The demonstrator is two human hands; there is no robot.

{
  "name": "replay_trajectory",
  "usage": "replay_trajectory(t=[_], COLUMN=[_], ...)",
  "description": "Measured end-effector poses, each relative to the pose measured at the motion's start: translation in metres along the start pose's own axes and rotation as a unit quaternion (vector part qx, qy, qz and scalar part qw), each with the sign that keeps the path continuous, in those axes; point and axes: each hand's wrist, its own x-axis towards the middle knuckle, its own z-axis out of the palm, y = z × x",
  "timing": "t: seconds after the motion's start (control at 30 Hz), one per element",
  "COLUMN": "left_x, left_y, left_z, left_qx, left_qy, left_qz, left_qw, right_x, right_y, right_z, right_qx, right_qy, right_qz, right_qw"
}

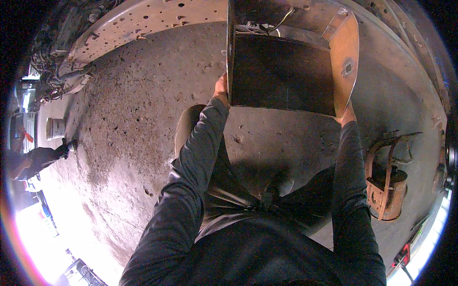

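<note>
A dark brown sheet-metal box [284, 74], with its near side open, is in front of me, up against a long rusty steel beam [191, 13]. My left hand [221, 89] is closed at the lower edge of its left side plate; that plate hides the fingertips. On the opposite corner my right hand [348, 114] grips from below, its fingers mostly behind the metal. The orange-brown right side plate [347, 66] has a small square hole with a greyish patch around it. At the back of the box, wires [260, 29] show, one of them yellowish.
A rusty bracket with a cylinder [387, 190] stands on the concrete floor [129, 114] to my right. A red-handled tool [403, 257] lies farther down. At the left are a pale bucket [56, 128] and another person's leg [45, 157].
</note>
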Motion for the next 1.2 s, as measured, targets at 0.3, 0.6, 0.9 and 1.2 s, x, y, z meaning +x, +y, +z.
replay_trajectory(t=[0.3, 0.6, 0.9, 1.2], left_x=[0.008, 0.009, 0.017, 0.014], left_y=[-0.002, -0.003, -0.006, -0.010], left_z=[-0.007, -0.007, -0.016, -0.021], left_qx=[0.003, 0.017, -0.046, -0.030], left_qy=[-0.001, 0.008, -0.005, -0.046], left_qz=[-0.010, -0.006, -0.049, -0.005], left_qw=[1.000, 1.000, 0.998, 0.998], right_x=[0.004, 0.006, 0.006, 0.010], right_y=[0.015, 0.009, 0.008, 0.018], right_z=[0.008, 0.007, 0.010, 0.030], right_qx=[-0.040, -0.033, -0.083, 0.271], right_qy=[-0.005, -0.003, -0.001, 0.028], right_qz=[-0.024, -0.023, -0.043, 0.012], right_qw=[0.999, 0.999, 0.996, 0.962])
